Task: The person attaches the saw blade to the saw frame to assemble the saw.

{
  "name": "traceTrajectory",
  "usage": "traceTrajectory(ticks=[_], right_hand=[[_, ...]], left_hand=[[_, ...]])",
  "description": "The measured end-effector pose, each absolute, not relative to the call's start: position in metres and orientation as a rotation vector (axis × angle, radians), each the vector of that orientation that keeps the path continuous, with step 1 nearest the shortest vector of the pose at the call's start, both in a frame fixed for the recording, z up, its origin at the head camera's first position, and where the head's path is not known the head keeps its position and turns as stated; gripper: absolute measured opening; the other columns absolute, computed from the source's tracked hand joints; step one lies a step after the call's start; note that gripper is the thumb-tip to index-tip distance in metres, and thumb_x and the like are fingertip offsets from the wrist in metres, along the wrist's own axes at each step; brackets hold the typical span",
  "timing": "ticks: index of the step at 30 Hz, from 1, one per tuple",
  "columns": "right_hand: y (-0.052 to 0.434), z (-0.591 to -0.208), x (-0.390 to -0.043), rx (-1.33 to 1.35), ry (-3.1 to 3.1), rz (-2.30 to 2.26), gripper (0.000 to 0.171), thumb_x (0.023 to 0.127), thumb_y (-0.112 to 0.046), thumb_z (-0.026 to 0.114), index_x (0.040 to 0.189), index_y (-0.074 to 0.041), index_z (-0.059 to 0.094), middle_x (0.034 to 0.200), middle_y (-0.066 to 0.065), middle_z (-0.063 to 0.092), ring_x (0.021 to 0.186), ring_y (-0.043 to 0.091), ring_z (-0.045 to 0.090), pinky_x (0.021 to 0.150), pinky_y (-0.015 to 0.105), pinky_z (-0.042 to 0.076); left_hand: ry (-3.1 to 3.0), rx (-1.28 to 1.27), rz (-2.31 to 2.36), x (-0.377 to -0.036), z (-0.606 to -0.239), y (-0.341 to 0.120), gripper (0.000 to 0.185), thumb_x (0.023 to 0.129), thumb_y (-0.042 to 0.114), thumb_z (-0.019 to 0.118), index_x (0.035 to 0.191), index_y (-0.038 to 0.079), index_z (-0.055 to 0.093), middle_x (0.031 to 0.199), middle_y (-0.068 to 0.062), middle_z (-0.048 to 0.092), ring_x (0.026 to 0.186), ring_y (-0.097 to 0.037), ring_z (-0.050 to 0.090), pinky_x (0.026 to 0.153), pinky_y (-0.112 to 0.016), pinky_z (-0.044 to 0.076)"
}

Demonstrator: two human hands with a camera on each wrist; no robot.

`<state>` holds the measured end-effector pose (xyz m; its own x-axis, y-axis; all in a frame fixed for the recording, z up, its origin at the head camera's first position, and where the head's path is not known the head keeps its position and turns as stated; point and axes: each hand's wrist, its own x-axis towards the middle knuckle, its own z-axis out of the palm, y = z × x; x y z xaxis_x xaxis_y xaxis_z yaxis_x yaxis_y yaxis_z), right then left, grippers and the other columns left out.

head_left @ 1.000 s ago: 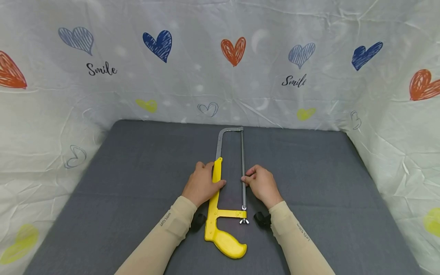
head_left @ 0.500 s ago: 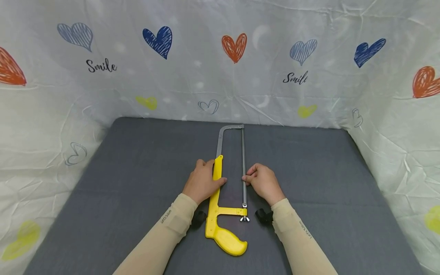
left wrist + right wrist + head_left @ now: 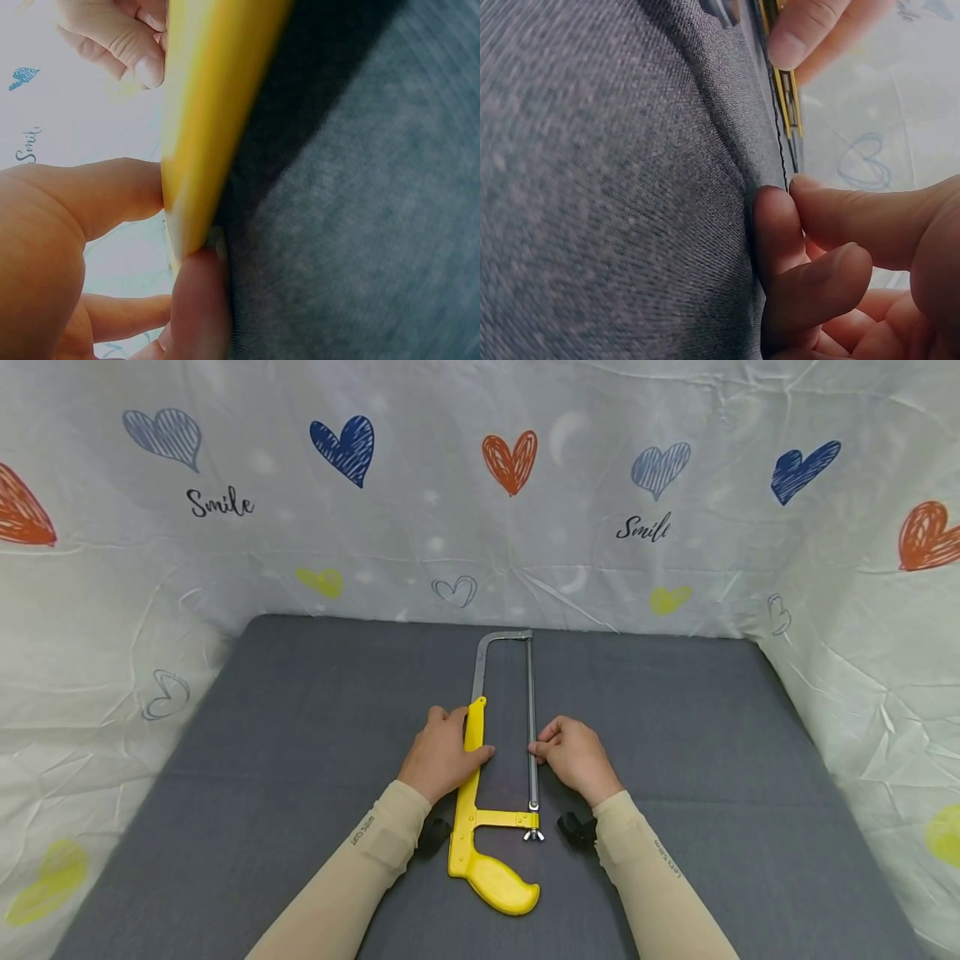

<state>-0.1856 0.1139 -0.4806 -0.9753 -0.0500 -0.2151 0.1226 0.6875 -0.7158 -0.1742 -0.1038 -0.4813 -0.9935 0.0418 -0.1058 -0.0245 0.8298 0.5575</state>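
Observation:
A hacksaw with a yellow handle, a grey metal bow and a thin blade lies on the dark grey cloth. Its far end points away from me, and the blade is on the right side. My left hand grips the yellow part of the frame, thumb across to the inner side; the left wrist view shows the yellow frame between thumb and fingers. With thumb and fingertips, my right hand pinches the blade about midway. In the right wrist view the toothed blade edge runs into the pinching fingers.
A silver wing nut sits at the near end of the blade, by the yellow crosspiece. The dark grey cloth covers the table. White curtains with printed hearts enclose its back and sides.
The head view has tilted slightly, so everything sits a little higher in it. Both hands keep the same hold, and the hacksaw has not visibly moved on the cloth.

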Motion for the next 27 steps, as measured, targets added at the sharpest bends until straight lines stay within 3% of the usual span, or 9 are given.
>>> traceTrajectory(ticks=[9,16,22,27], right_hand=[[0.114,-0.48,-0.182,0.09,2.671,-1.131,0.028,0.098,-0.036,0.081,0.091,-0.012,0.07,0.076,0.003,0.073,0.063,0.02,0.056,0.058,0.03,0.042],[0.124,-0.479,-0.155,0.1,2.664,-1.071,0.036,0.095,-0.045,0.082,0.082,-0.013,0.072,0.073,0.002,0.07,0.061,0.02,0.056,0.055,0.03,0.042],[0.127,-0.473,-0.129,0.078,2.614,-1.048,0.045,0.095,-0.047,0.081,0.067,-0.014,0.073,0.064,0.002,0.066,0.053,0.017,0.048,0.051,0.029,0.035],[0.125,-0.473,-0.125,0.057,2.571,-1.039,0.047,0.096,-0.046,0.081,0.063,-0.014,0.074,0.06,0.003,0.065,0.05,0.014,0.039,0.05,0.027,0.028]], left_hand=[[2.896,0.014,0.889,-0.172,-0.484,-0.104,0.082,0.097,0.039,0.082,0.16,-0.001,0.048,0.137,-0.026,0.053,0.088,-0.029,0.068,0.085,-0.043,0.065],[2.885,0.035,0.896,-0.172,-0.486,-0.102,0.081,0.098,0.04,0.08,0.161,0.0,0.048,0.138,-0.025,0.052,0.088,-0.028,0.068,0.085,-0.042,0.065],[2.892,0.053,0.888,-0.174,-0.482,-0.104,0.08,0.098,0.039,0.079,0.16,-0.001,0.048,0.137,-0.025,0.052,0.088,-0.028,0.067,0.084,-0.041,0.065],[2.889,0.045,0.9,-0.173,-0.481,-0.106,0.079,0.098,0.038,0.08,0.16,0.0,0.049,0.135,-0.025,0.052,0.085,-0.027,0.067,0.082,-0.041,0.065]])
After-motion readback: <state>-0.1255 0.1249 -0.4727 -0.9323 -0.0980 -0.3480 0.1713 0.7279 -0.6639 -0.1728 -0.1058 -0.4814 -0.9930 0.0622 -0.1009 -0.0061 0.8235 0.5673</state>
